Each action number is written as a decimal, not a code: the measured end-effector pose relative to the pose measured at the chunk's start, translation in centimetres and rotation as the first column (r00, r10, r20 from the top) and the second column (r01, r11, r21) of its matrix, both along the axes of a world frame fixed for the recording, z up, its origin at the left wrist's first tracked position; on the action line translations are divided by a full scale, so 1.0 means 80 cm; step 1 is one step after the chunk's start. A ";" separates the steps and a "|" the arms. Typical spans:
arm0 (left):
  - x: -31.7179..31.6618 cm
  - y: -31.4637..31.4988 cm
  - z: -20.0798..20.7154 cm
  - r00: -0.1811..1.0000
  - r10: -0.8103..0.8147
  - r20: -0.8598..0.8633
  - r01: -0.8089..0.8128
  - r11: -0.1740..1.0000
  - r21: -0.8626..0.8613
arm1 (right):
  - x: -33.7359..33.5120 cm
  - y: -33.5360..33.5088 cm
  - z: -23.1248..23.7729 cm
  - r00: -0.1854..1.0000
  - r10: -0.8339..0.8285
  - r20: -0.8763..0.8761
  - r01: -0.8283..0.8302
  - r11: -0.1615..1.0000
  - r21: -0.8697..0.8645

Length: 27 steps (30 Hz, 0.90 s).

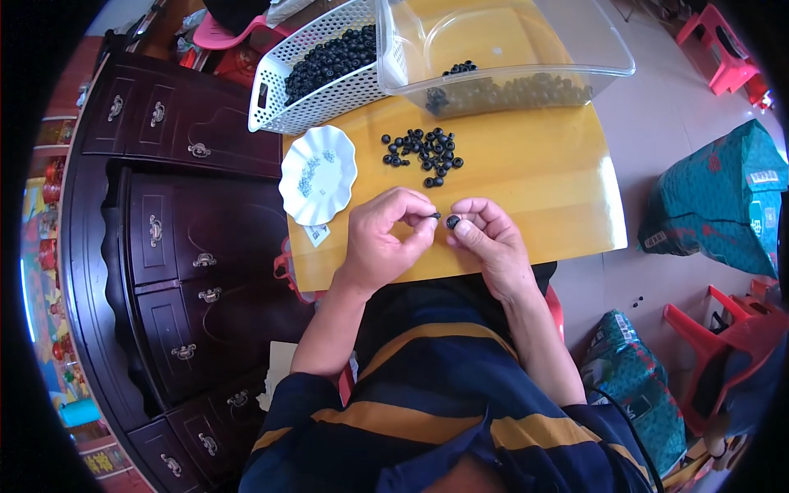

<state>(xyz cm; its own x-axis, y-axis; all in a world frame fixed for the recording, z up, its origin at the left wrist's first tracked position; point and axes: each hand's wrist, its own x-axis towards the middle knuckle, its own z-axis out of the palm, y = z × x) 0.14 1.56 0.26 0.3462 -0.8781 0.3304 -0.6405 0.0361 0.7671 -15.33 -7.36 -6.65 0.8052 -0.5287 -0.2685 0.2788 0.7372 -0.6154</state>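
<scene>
Yellow tabletop carries everything — left hand pinches a small black piece, fingers closed on it. Just to its right, nearly touching, the right hand grips a black ring — loose rings lie beyond both.

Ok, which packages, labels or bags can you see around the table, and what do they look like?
Green printed bag: on the floor, right of the table, bulky.
Second green printed bag: on the floor, lower right, beside a red stool.
Small white paper label: on the table, under the white scalloped dish.
</scene>
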 end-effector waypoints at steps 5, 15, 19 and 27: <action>-0.010 0.003 0.006 0.998 -0.059 -0.030 0.060 0.998 0.027 | -0.001 0.000 -0.004 0.998 0.015 0.061 -0.016 1.000 0.006; -0.019 0.005 0.014 1.000 -0.026 0.014 0.024 0.992 0.121 | 0.002 0.002 -0.008 0.997 0.007 0.080 -0.005 1.000 -0.019; -0.020 0.006 0.015 0.999 -0.019 0.049 0.012 0.992 0.127 | 0.002 0.005 -0.009 0.997 0.002 0.075 0.000 1.000 -0.024; -0.015 0.011 0.012 0.961 -0.071 0.266 0.059 0.997 0.052 | -0.001 0.008 -0.013 0.994 0.017 0.110 -0.018 1.000 0.016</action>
